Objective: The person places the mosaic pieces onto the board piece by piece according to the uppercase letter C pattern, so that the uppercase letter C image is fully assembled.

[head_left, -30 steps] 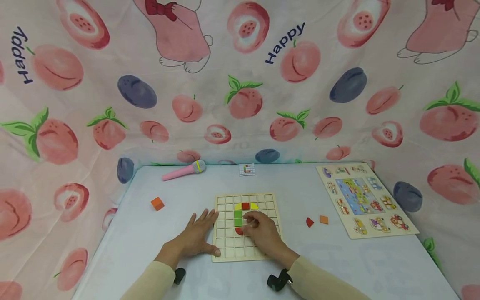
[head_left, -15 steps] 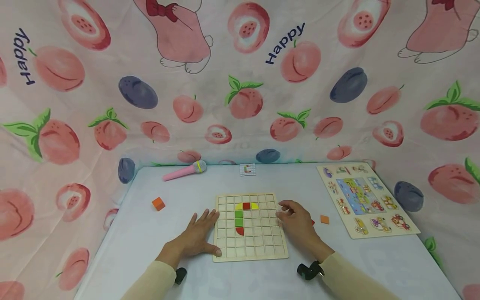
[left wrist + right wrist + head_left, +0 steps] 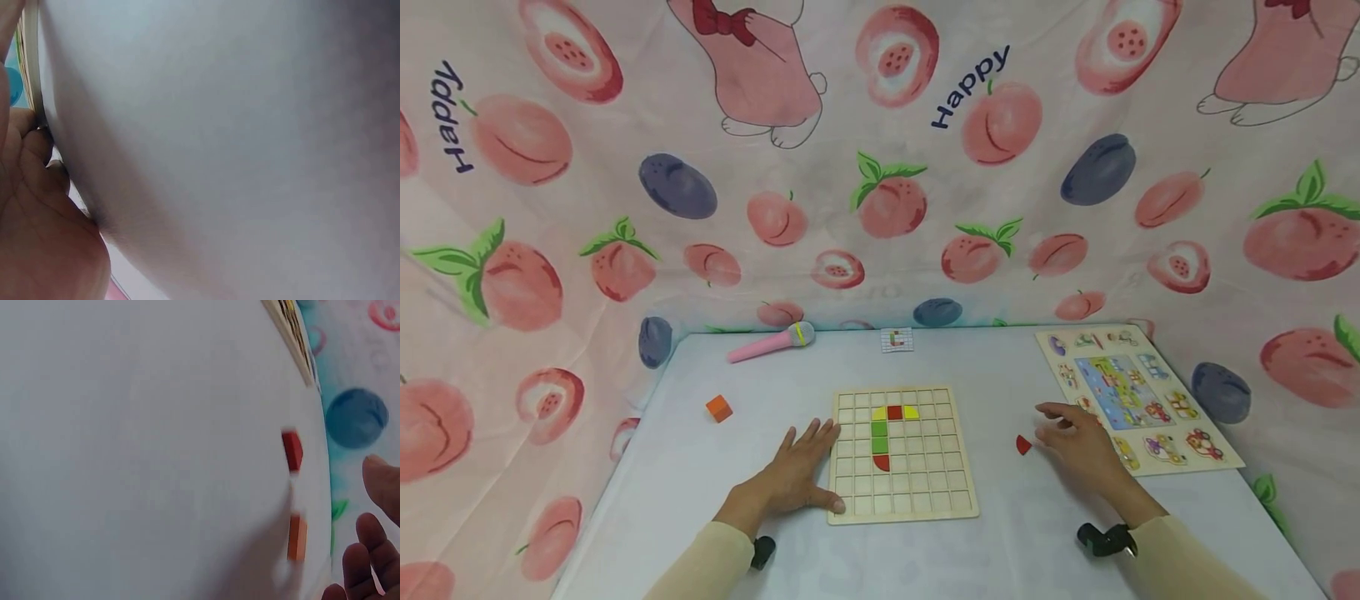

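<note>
While beside red piece, right hand open-fingered.

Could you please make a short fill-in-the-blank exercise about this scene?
1. The left hand rests flat beside the wooden ____.
2. The piece nearest the right hand on the table is coloured ____.
3. The microphone is coloured ____.

Missing words: board; red; pink
</note>
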Tool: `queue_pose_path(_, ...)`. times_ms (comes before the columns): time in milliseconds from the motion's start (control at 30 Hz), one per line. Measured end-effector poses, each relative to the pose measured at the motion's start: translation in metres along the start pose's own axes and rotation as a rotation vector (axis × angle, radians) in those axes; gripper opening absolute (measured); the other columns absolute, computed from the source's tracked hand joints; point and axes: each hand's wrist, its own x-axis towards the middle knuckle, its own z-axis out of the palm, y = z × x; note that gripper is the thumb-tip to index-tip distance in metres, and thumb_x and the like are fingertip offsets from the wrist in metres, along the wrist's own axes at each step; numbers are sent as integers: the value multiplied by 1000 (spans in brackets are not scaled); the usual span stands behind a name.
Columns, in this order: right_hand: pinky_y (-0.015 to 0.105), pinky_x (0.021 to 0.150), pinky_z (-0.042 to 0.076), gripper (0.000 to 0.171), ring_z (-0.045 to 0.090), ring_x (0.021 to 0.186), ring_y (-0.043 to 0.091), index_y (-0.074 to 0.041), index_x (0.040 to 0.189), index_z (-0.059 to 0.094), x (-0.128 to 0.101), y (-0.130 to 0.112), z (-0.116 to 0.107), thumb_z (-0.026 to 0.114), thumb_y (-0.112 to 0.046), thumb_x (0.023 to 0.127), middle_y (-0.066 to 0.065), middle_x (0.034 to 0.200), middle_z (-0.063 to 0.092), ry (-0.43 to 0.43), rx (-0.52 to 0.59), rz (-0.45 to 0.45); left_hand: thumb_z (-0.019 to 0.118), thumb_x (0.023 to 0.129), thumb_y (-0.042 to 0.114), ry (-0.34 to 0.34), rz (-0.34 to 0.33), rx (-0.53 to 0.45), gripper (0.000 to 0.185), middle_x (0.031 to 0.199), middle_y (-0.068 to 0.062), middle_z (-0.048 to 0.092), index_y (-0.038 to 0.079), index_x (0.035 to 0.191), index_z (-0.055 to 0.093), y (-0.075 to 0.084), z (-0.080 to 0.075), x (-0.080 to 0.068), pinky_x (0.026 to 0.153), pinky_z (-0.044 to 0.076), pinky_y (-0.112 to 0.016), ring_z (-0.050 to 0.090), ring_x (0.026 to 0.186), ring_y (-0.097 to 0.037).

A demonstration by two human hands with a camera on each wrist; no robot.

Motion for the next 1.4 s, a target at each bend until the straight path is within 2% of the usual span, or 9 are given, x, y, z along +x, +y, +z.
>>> queue_pose_path(100, 47, 95, 49, 50, 53, 120, 36, -6, 142, 63, -3, 15, -14, 77, -25, 97, 22, 137, 62, -33, -38, -4, 92, 68, 61, 4, 5, 4, 131, 178, -6, 18, 14, 169, 23, -1, 1, 0, 134, -4, -57, 5, 166, -29)
queue_pose_path(233, 61, 104, 51, 46, 56, 127, 44, -3, 138, 66, -6, 30, -23, 77, -20, 97, 24, 137, 64, -54, -77, -50, 92, 68, 62, 0, 3, 6, 132, 178, -5, 18, 14, 170, 23, -2, 1, 1, 134, -4, -57, 4, 166, -29)
queue_pose_path(333, 65, 107, 50, 42, 57, 130, 47, -1, 133, 69, -7, 36, -24, 79, -16, 95, 25, 135, 65, -56, -92, -90, 91, 68, 62, 1, 0, 6, 132, 178, -4, 18, 15, 170, 23, -3, 2, 1, 135, -5, -56, 4, 166, -28)
queue_pose_path(567, 61, 101, 47, 38, 60, 124, 49, -2, 125, 74, -4, 40, -20, 83, -13, 90, 25, 129, 70, -33, -145, -145, 91, 68, 63, 10, 7, 13, 132, 178, -5, 17, 14, 170, 23, -3, 2, 1, 134, -5, -57, 4, 166, -29)
queue_pose_path(800, 50, 88, 49, 30, 61, 114, 43, -5, 118, 77, 0, 42, -16, 82, -15, 90, 22, 124, 72, -7, -214, -132, 91, 67, 63, 13, 2, 14, 132, 178, -4, 17, 15, 170, 23, -4, 3, 2, 135, -5, -56, 4, 166, -28)
queue_pose_path(900, 49, 84, 49, 27, 61, 110, 42, -4, 115, 78, 0, 41, -15, 81, -15, 91, 23, 122, 72, 1, -233, -116, 91, 67, 64, 10, -1, 13, 132, 178, -4, 17, 15, 170, 23, -4, 3, 2, 134, -5, -56, 4, 166, -28)
queue_pose_path(1133, 57, 90, 52, 33, 60, 114, 44, 0, 123, 74, 2, 35, -14, 77, -18, 97, 26, 126, 70, 3, -206, -44, 91, 67, 63, 8, -5, 4, 132, 178, -3, 17, 15, 170, 23, -4, 3, 2, 134, -6, -56, 3, 166, -27)
queue_pose_path(1400, 53, 91, 59, 33, 67, 107, 37, -2, 131, 69, 7, 32, -4, 70, -17, 102, 22, 122, 72, 62, -166, -2, 91, 67, 63, 10, -7, 2, 132, 178, -2, 17, 16, 170, 23, -4, 3, 1, 135, -6, -56, 3, 166, -26)
